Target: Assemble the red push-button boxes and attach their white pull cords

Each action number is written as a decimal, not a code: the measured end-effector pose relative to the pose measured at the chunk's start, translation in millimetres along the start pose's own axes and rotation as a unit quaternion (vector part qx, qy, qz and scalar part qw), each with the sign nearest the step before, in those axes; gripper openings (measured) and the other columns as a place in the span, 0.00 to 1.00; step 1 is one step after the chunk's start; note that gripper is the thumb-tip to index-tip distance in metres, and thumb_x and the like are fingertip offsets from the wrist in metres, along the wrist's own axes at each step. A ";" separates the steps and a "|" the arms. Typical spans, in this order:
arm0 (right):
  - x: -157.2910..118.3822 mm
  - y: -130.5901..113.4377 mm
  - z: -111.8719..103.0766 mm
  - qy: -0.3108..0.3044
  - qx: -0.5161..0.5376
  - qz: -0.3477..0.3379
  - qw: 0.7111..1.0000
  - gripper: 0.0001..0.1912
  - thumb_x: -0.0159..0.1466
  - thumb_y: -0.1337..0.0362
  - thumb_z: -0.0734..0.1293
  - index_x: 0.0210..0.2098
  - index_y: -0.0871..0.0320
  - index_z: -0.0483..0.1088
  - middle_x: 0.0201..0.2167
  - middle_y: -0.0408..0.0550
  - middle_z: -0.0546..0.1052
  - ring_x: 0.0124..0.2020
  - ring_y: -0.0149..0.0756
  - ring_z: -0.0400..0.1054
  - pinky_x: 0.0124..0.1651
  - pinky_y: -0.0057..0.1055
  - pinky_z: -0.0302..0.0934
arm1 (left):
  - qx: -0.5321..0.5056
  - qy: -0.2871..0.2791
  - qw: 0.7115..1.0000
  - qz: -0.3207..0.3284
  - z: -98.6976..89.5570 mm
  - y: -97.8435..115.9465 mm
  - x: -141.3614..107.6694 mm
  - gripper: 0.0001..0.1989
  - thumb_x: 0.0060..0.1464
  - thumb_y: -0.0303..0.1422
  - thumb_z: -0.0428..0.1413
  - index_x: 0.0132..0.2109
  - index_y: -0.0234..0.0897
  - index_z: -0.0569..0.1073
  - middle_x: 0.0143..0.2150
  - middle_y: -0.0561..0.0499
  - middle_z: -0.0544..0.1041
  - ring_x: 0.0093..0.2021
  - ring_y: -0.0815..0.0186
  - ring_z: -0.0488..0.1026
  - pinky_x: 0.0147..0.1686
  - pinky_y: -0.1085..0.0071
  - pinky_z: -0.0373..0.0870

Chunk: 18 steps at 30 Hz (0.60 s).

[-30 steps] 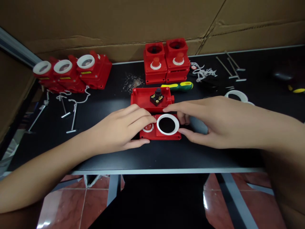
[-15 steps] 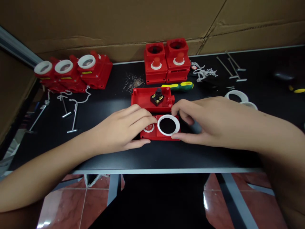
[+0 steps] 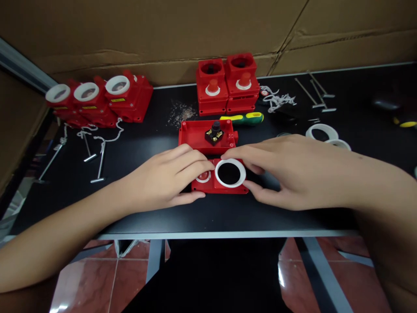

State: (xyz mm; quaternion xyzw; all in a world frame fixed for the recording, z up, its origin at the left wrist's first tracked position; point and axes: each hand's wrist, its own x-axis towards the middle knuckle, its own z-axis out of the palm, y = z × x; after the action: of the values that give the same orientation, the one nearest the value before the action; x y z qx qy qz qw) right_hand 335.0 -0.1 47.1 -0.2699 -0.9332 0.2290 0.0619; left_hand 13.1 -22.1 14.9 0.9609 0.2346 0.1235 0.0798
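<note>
A red cover (image 3: 220, 187) lies on the black table, with a white ring (image 3: 230, 184) around its dark round opening and a small clear-red lens (image 3: 203, 175) to the left. My left hand (image 3: 169, 176) grips the cover's left part, fingers over the top and thumb at the near edge. The thumb and fingers of my right hand (image 3: 276, 171) are curled around the white ring from the right. Just behind the cover sits an open red box (image 3: 195, 134) holding a black switch part (image 3: 214, 134). My fingers hide parts of the cover.
Three red units with white rings (image 3: 117, 85) stand back left, cords and metal T-bars (image 3: 100, 163) before them. Two red units (image 3: 212, 93) stand at the back. A green-yellow screwdriver (image 3: 254, 118), white cord (image 3: 276, 100), T-bars and loose white rings (image 3: 322, 132) lie right of centre.
My right hand's fingertips have shifted around the white ring: the index finger reaches further left along its far side, and the thumb has moved right along its near side.
</note>
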 end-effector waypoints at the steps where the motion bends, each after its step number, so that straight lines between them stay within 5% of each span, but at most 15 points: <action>1: 0.5 0.0 -0.7 -0.003 0.001 0.004 1.000 0.15 0.74 0.59 0.66 0.57 0.51 0.77 0.46 0.50 0.88 0.35 0.46 0.79 0.36 0.40 0.56 | 0.000 -0.001 1.000 -0.002 -0.1 0.1 0.1 0.19 0.80 0.39 0.63 0.68 0.33 0.72 0.62 0.36 0.84 0.58 0.49 0.82 0.59 0.54 0.82; 14: 2.6 1.3 4.1 0.034 -0.080 0.050 0.995 0.27 0.80 0.34 0.65 0.41 0.52 0.69 0.31 0.49 0.81 0.24 0.41 0.66 0.31 0.36 0.49 | -0.008 -0.001 1.000 -0.014 -0.2 0.4 0.3 0.20 0.79 0.39 0.64 0.68 0.34 0.73 0.61 0.37 0.84 0.58 0.50 0.82 0.59 0.56 0.81; 18: 0.2 0.5 -4.5 0.037 -0.049 0.029 0.998 0.26 0.82 0.39 0.61 0.51 0.54 0.77 0.40 0.54 0.86 0.29 0.46 0.75 0.33 0.39 0.57 | -0.011 0.003 1.000 -0.014 -0.3 0.4 1.1 0.19 0.79 0.39 0.64 0.67 0.34 0.73 0.61 0.37 0.84 0.58 0.50 0.82 0.58 0.55 0.82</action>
State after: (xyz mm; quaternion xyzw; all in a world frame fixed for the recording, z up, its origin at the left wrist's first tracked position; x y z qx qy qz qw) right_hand 336.2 2.2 50.8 -0.3077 -0.9323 0.1743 0.0761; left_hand 14.2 -21.9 15.6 0.9560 0.2474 0.1281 0.0914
